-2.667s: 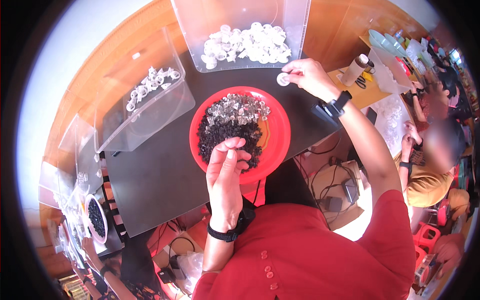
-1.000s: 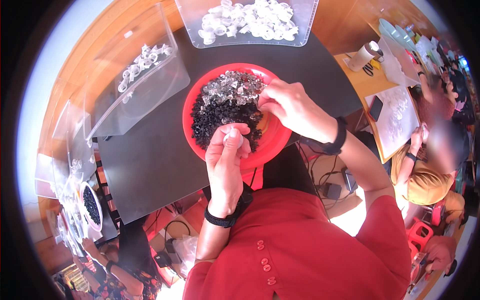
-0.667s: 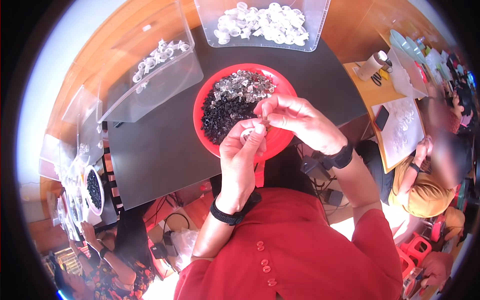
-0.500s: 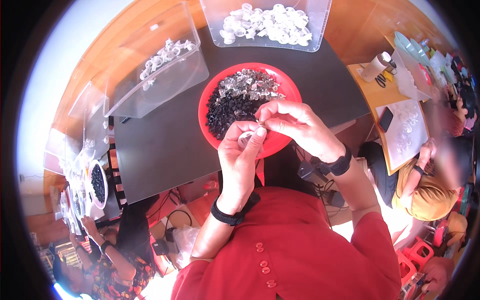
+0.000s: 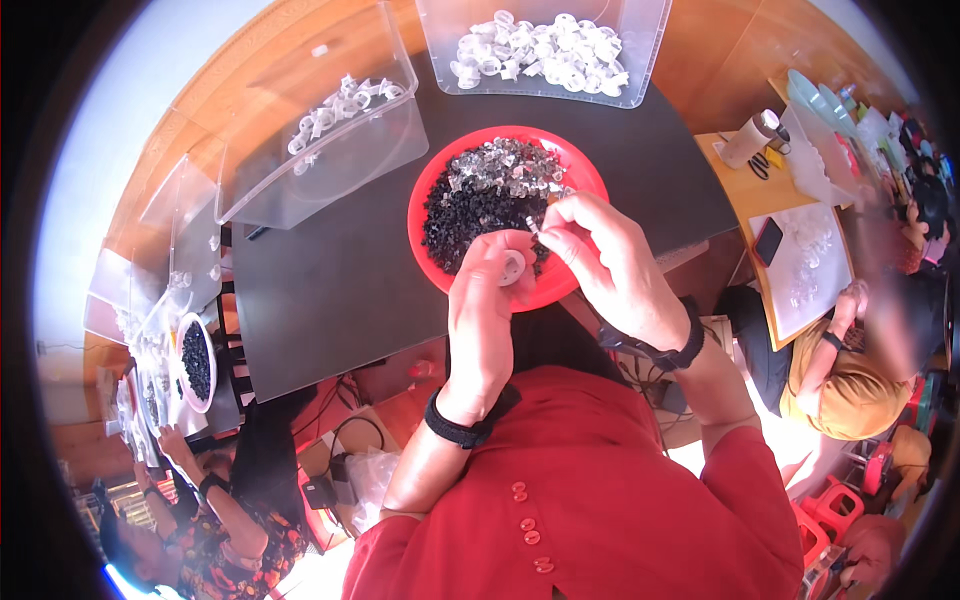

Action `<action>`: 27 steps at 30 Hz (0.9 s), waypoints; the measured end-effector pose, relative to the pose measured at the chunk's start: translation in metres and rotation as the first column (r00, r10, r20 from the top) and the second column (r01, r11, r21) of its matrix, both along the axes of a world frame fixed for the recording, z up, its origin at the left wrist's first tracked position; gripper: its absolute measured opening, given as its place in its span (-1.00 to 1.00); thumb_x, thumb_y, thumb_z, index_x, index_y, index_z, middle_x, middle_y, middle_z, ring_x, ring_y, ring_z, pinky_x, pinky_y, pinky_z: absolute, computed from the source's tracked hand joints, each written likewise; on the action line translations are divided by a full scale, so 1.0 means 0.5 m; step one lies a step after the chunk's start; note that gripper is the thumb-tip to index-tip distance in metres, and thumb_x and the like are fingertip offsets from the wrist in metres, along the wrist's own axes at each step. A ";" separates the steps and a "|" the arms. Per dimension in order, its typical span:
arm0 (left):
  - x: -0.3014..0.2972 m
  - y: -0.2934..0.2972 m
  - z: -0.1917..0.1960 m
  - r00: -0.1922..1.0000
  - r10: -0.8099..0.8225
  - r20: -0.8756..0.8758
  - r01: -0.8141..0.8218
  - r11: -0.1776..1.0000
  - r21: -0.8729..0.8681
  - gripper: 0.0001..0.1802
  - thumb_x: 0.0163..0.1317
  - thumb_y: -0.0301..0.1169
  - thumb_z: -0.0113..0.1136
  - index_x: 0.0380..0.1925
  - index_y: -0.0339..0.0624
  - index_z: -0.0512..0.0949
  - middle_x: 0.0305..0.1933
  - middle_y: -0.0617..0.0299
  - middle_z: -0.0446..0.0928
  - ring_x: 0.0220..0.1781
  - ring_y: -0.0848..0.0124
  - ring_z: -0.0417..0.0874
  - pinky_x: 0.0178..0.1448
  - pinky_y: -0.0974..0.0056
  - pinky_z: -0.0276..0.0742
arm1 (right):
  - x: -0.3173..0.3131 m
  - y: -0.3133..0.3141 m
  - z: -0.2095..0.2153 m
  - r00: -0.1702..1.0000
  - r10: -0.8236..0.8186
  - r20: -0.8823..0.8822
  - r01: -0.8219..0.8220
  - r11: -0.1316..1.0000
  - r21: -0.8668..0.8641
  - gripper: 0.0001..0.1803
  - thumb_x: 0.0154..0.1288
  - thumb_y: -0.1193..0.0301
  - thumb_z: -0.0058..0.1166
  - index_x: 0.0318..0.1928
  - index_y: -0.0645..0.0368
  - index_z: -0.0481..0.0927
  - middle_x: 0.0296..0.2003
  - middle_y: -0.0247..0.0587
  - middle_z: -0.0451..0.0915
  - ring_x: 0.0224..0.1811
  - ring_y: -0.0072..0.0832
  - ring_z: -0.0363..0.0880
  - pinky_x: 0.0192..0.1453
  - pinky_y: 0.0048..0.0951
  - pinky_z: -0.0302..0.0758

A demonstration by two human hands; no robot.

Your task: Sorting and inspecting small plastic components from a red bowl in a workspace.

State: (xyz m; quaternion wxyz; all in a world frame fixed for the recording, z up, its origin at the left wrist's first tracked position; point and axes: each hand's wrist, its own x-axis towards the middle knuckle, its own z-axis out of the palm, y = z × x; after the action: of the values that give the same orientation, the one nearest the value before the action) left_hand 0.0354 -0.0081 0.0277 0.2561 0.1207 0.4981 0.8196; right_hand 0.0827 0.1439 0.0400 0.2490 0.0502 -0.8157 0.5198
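Observation:
Over the near side of a red basin [image 5: 588,163] my left hand [image 5: 482,318] grips a round white plastic part [image 5: 512,267] with a hole in its middle. Just right of it, the thumb and fingers of my right hand [image 5: 612,265] pinch a small clear piece [image 5: 533,226], which is apart from the white part. Inside the basin, small black plastic pieces [image 5: 455,222] fill the left and near side. Clear pieces [image 5: 508,165] lie heaped toward the back. My hands hide the basin's near right area.
The basin rests on a dark table [image 5: 330,310]. Clear bins with white parts stand at the back left [image 5: 330,175] and the back [image 5: 560,95]. Co-workers sit left and right; a phone [image 5: 768,240] lies on the right-hand table.
My hands have parted slightly. The right hand has drawn a little to the right with the small clear piece, and the white part in my left hand now shows more fully.

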 end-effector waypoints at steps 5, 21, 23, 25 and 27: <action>-0.018 0.035 -0.004 0.966 -0.097 0.238 0.023 0.954 0.298 -0.65 0.49 -0.34 -0.21 0.07 -0.32 0.43 0.03 0.19 0.50 0.10 0.44 0.49 0.25 0.27 0.37 | 0.002 -0.010 -0.010 0.995 -0.098 -0.006 0.098 0.995 -0.035 -0.89 0.30 0.57 0.10 -0.22 0.26 0.44 -0.37 -0.11 0.50 -0.35 -0.19 0.54 -0.27 -0.31 0.47; -0.050 0.071 -0.029 0.998 0.025 -0.053 -0.030 0.995 -0.097 -0.49 0.53 -0.15 -0.20 0.19 -0.36 0.43 0.07 0.12 0.57 0.03 0.43 0.62 0.10 0.28 0.61 | -0.054 0.063 -0.018 0.999 0.006 -0.037 0.008 0.923 0.385 -0.84 0.20 0.57 0.14 -0.28 0.10 0.43 -0.39 -0.31 0.45 -0.36 -0.30 0.49 -0.18 -0.31 0.34; -0.055 0.073 -0.034 0.997 0.012 -0.075 -0.018 0.996 -0.087 -0.49 0.53 -0.14 -0.20 0.18 -0.35 0.44 0.07 0.12 0.58 0.02 0.44 0.63 0.05 0.31 0.62 | -0.056 0.067 -0.016 0.999 0.021 -0.029 -0.008 0.921 0.389 -0.83 0.18 0.57 0.15 -0.28 0.10 0.43 -0.39 -0.31 0.45 -0.36 -0.30 0.49 -0.18 -0.31 0.34; -0.058 0.075 -0.036 0.995 -0.004 -0.098 -0.004 0.997 -0.080 -0.48 0.53 -0.12 -0.20 0.17 -0.35 0.46 0.07 0.12 0.58 0.00 0.45 0.63 0.01 0.34 0.63 | -0.058 0.070 -0.017 1.000 0.019 -0.023 -0.008 0.913 0.407 -0.82 0.16 0.57 0.16 -0.29 0.09 0.43 -0.39 -0.31 0.45 -0.37 -0.32 0.49 -0.17 -0.32 0.35; -0.057 0.077 -0.037 0.993 -0.011 -0.120 -0.001 0.995 -0.096 -0.48 0.54 -0.13 -0.21 0.17 -0.37 0.45 0.07 0.11 0.58 0.01 0.44 0.63 0.05 0.31 0.62 | -0.059 0.074 -0.020 0.999 0.024 -0.022 -0.013 0.908 0.419 -0.83 0.16 0.56 0.15 -0.30 0.09 0.43 -0.39 -0.32 0.45 -0.37 -0.33 0.49 -0.16 -0.33 0.35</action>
State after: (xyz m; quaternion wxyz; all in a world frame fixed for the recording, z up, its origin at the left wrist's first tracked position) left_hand 0.0067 0.0304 0.0094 0.2331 0.1590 0.5511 0.7853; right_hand 0.0533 0.1812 0.0302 0.2385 0.1173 -0.9042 0.3343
